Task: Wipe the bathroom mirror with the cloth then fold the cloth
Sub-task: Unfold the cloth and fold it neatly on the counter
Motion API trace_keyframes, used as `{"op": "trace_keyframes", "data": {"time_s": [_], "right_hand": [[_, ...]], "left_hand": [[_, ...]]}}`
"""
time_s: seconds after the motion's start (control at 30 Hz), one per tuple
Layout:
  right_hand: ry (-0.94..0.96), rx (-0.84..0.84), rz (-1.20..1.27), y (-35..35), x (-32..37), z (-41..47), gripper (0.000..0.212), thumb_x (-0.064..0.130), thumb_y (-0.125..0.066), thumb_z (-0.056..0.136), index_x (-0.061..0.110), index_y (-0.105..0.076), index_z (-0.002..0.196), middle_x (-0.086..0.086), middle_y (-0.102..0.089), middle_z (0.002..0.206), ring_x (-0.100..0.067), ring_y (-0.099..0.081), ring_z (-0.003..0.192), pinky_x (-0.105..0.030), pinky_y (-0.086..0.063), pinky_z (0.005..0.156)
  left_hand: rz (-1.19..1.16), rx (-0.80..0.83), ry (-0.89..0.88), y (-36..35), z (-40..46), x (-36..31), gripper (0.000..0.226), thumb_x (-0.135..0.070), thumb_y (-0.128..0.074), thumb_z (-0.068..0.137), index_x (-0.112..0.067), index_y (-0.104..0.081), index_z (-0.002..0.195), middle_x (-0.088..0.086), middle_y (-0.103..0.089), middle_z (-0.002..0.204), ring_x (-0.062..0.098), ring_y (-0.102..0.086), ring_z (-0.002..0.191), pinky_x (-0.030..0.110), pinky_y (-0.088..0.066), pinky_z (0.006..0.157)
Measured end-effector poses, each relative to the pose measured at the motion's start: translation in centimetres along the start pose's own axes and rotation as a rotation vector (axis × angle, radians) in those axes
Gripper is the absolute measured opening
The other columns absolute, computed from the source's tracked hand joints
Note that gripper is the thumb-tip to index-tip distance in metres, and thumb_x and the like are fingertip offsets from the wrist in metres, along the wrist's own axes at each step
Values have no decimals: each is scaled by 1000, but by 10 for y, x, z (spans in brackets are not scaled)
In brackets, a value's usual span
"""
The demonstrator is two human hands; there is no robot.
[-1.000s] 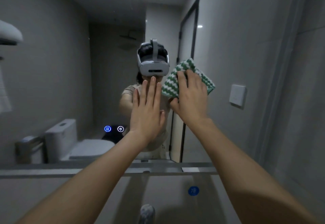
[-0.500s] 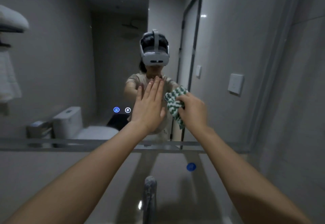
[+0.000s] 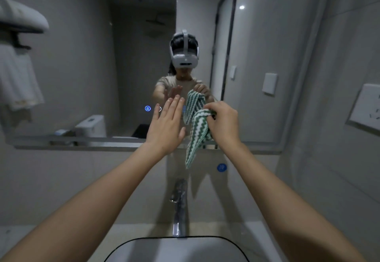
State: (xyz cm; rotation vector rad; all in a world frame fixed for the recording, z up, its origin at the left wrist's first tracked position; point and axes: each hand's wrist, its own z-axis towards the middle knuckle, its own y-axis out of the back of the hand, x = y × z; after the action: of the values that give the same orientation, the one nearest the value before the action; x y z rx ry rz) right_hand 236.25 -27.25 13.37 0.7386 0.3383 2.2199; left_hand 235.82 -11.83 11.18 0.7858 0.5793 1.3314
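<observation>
The bathroom mirror (image 3: 86,72) fills the wall ahead, its lower edge at mid-height. My right hand (image 3: 223,123) grips a green-and-white zigzag cloth (image 3: 196,138) by its top, a little in front of the glass; the cloth hangs loose below the mirror's lower edge. My left hand (image 3: 167,126) is flat, fingers straight and together, held up beside the cloth near the glass; whether it touches the mirror I cannot tell. The reflection shows both hands and the cloth.
A chrome tap (image 3: 179,206) rises from the counter below my hands, with a white basin (image 3: 176,250) at the bottom edge. A wall socket plate (image 3: 365,105) sits on the right wall. A blue sticker (image 3: 221,167) marks the wall under the mirror. Lit touch icons (image 3: 147,108) glow in the glass.
My right hand came down from the upper mirror and pulled back from the glass; the cloth went from pressed flat to bunched, then hanging loose. My left hand lowered too.
</observation>
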Motion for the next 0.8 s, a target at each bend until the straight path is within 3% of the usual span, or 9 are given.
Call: {"op": "trace_keyframes", "data": {"time_s": [0.23, 0.33, 0.5, 0.63, 0.8], "right_hand": [[-40, 235, 68, -10, 25, -25, 29, -8, -57, 79, 11, -74, 93, -4, -69, 98, -5, -51, 83, -4, -31, 70], [-34, 340, 73, -25, 37, -38, 33, -9, -55, 77, 14, -74, 92, -3, -71, 98, -13, -61, 92, -10, -34, 73], [66, 444, 85, -55, 70, -67, 30, -3, -55, 82, 17, -73, 96, -4, -66, 100, -22, -60, 97, -34, -48, 84], [231, 544, 71, -79, 104, -102, 23, 7, -54, 87, 14, -69, 102, -7, -60, 104, -27, -57, 99, -33, -44, 79], [285, 601, 95, -106, 143, -144, 23, 10, -55, 88, 14, -67, 107, -6, -60, 107, -26, -57, 98, -35, -46, 78]], "left_hand": [[-50, 41, 32, 8, -36, 7, 75, -39, -39, 96, -16, 7, 150, 1, 9, 158, 18, 8, 145, 41, 4, 116], [-2, 88, 92, 9, -61, 23, 76, -40, -40, 96, -16, 9, 150, 0, 12, 158, 18, 9, 145, 42, 3, 117], [51, 139, 187, 14, -108, 55, 74, -37, -38, 96, -15, 9, 149, 1, 13, 158, 18, 9, 145, 41, 4, 116], [107, 210, 255, 16, -151, 84, 74, -38, -35, 98, -15, 12, 149, 2, 15, 157, 19, 11, 145, 41, 5, 116], [127, 261, 343, 26, -202, 124, 76, -38, -38, 97, -13, 13, 148, 3, 13, 158, 20, 8, 145, 42, 2, 116]]}}
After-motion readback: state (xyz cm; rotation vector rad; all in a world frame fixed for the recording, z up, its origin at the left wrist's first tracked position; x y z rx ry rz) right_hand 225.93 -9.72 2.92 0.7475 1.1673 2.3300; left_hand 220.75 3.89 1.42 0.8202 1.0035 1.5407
